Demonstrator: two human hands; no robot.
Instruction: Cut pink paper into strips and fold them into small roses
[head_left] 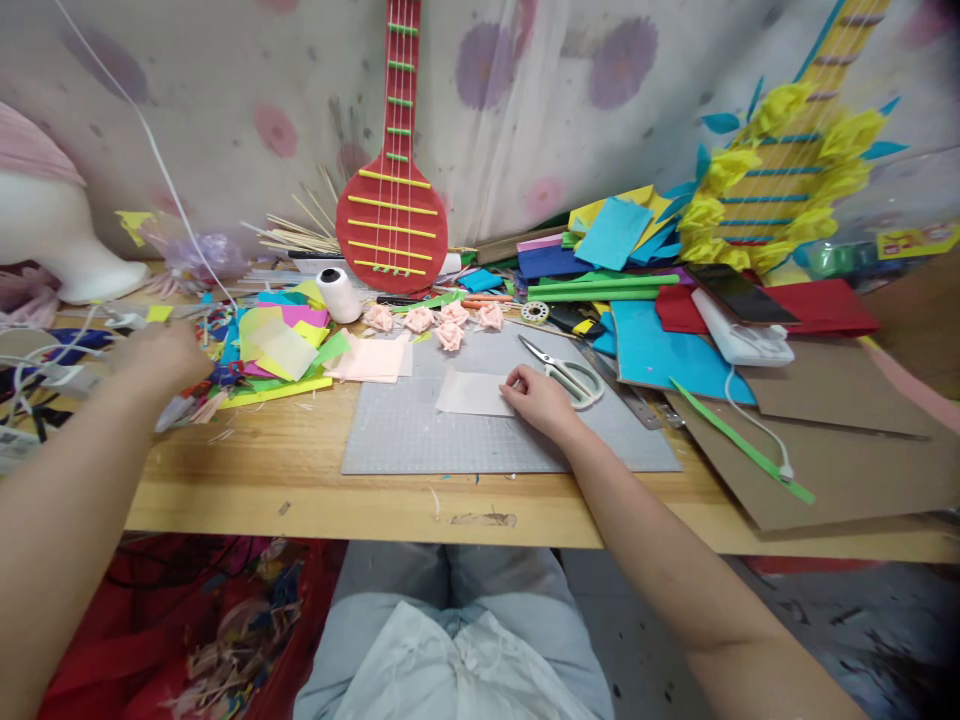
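My right hand (541, 402) pinches the right end of a pale strip of paper (471, 393) that lies flat on the grey cutting mat (420, 440). White-handled scissors (574, 380) rest just beyond those fingers, blades slightly apart. Far to the left, my left hand (166, 358) reaches over a cluttered heap of small tools and scraps; motion blurs its fingers, so its hold cannot be made out. Several pink paper roses (452, 325) sit along the mat's back edge. Beside them are pale pink paper sheets (369, 358) and a spool of white thread (339, 295).
A red paper instrument (391, 225) stands against the curtain, a yellow one (780, 190) at right. Coloured paper scraps (277, 340), a blue sheet (667, 350), a phone (739, 293) and brown cardboard (810, 440) crowd the table. Left are cables (52, 370) and a white mannequin head (67, 220).
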